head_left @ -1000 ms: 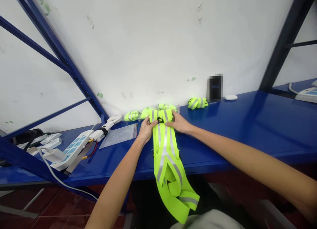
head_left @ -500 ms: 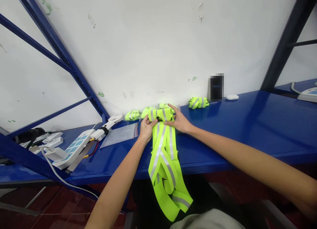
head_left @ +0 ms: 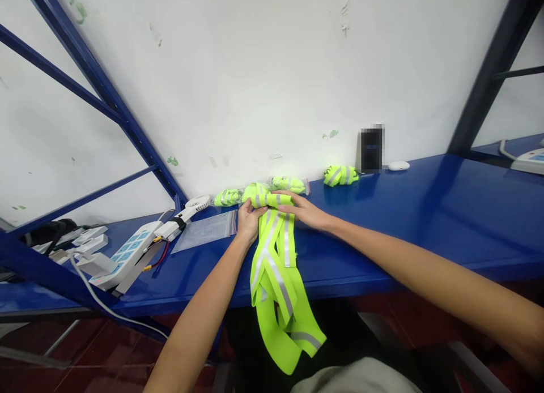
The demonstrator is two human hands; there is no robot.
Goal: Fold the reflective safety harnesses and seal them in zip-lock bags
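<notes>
Together, left hand [head_left: 247, 221] and right hand [head_left: 306, 213] clasp a silver-striped fluorescent vest [head_left: 276, 260].

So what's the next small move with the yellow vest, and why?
Probably roll the top end one turn nearer: both the left hand and right hand hold the rolled end of the vest on the blue shelf, while most of it lies flat and hangs off the edge.
</notes>
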